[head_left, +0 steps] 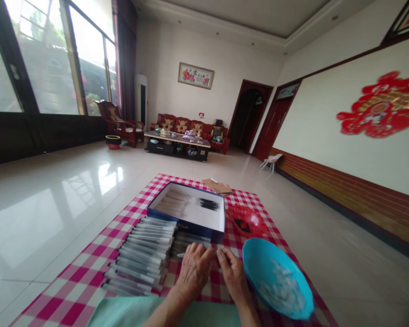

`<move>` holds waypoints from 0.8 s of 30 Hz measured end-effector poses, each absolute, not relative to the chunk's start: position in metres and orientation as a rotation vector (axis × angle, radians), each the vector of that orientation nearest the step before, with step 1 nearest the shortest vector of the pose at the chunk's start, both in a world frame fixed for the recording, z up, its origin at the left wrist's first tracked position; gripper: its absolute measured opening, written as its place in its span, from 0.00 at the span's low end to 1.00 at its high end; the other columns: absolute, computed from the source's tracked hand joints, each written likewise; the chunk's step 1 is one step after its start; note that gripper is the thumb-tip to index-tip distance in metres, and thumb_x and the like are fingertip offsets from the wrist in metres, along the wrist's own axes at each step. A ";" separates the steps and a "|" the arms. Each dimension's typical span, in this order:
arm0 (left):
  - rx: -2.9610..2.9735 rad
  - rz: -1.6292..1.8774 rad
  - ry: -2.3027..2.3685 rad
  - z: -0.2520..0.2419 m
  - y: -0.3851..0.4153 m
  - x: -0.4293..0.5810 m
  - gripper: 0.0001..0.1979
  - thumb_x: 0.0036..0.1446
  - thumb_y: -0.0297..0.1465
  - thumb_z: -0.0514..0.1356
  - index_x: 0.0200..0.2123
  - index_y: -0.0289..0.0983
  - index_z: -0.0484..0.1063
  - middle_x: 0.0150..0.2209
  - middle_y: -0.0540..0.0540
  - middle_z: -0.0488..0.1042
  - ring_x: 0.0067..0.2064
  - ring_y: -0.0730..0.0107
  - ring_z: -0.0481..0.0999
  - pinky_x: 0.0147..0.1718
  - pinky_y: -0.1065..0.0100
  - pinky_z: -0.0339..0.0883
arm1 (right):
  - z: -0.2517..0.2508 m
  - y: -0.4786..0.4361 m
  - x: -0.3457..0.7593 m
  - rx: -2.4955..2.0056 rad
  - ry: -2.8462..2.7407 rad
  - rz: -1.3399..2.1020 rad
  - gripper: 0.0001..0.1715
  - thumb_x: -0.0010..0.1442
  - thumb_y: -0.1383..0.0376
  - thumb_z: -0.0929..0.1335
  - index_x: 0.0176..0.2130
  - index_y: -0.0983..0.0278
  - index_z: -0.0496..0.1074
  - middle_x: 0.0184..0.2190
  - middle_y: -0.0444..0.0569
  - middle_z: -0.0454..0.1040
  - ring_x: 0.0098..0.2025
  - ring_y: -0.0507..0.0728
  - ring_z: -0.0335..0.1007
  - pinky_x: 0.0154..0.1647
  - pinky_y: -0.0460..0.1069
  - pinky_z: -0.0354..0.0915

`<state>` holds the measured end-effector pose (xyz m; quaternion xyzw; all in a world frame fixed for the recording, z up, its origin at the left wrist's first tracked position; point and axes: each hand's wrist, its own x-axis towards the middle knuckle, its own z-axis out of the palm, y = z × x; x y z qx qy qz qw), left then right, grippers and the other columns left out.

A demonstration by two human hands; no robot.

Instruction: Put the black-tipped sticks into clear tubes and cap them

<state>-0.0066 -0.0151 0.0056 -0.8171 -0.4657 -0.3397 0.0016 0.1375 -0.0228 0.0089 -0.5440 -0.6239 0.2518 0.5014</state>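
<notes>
My left hand (195,268) is closed around a pen (180,255), whose pale end sticks out to the left of the fingers. Close beside it, my right hand (230,270) pinches with thumb and forefinger at the pen's other end; the small part there is hidden. A long row of clear-barrelled pens with dark ends (136,259) lies left of my hands. Just beyond them stands a blue-edged box (194,222) with slim clear pieces on its left side and dark refill-like pieces (208,204) on its right.
To the right is a turquoise bowl (250,254) of small clear pieces, probably caps. A red scalloped dish (259,222) with dark bits stands behind it. Brown cardboard (218,186) lies at the far edge of the checked tablecloth (88,263). A coffee table (177,141) stands farther off.
</notes>
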 end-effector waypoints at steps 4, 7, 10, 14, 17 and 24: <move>-2.601 -1.047 -1.453 0.006 -0.017 -0.005 0.11 0.62 0.27 0.50 0.41 0.42 0.71 0.32 0.46 0.69 0.35 0.63 0.64 0.36 0.64 0.55 | -0.001 -0.020 0.132 -1.365 -1.500 0.328 0.22 0.61 0.51 0.61 0.24 0.61 0.68 0.21 0.47 0.71 0.25 0.55 0.66 0.28 0.48 0.63; -2.596 -1.035 -1.455 0.008 -0.017 -0.006 0.11 0.61 0.26 0.51 0.41 0.42 0.71 0.32 0.46 0.69 0.35 0.62 0.64 0.36 0.63 0.55 | -0.001 -0.021 0.131 -1.350 -1.479 0.312 0.23 0.63 0.52 0.58 0.25 0.60 0.67 0.22 0.48 0.70 0.25 0.56 0.67 0.29 0.49 0.64; -2.591 -1.020 -1.459 0.009 -0.017 -0.007 0.10 0.61 0.27 0.51 0.40 0.42 0.71 0.32 0.46 0.69 0.35 0.62 0.63 0.36 0.63 0.55 | 0.004 -0.026 0.132 -1.300 -1.511 0.381 0.18 0.63 0.54 0.58 0.33 0.61 0.69 0.29 0.49 0.73 0.32 0.57 0.70 0.34 0.49 0.66; -2.592 -1.011 -1.458 0.009 -0.018 -0.008 0.10 0.62 0.27 0.50 0.41 0.42 0.70 0.32 0.46 0.69 0.35 0.62 0.63 0.36 0.62 0.55 | 0.007 -0.031 0.133 -1.265 -1.601 0.433 0.15 0.62 0.55 0.60 0.35 0.62 0.68 0.31 0.49 0.72 0.34 0.57 0.70 0.36 0.49 0.66; -2.591 -1.013 -1.442 0.007 -0.019 -0.008 0.10 0.61 0.27 0.51 0.40 0.41 0.71 0.32 0.46 0.68 0.35 0.62 0.63 0.37 0.63 0.55 | 0.004 -0.028 0.132 -1.280 -1.601 0.423 0.16 0.64 0.56 0.58 0.31 0.61 0.67 0.28 0.48 0.70 0.32 0.57 0.69 0.34 0.49 0.65; -2.599 -1.016 -1.440 0.005 -0.020 -0.008 0.10 0.61 0.27 0.51 0.39 0.41 0.71 0.32 0.46 0.69 0.35 0.63 0.64 0.37 0.63 0.55 | 0.001 -0.024 0.133 -1.290 -1.557 0.390 0.21 0.64 0.54 0.56 0.26 0.59 0.66 0.25 0.49 0.70 0.30 0.58 0.69 0.33 0.51 0.66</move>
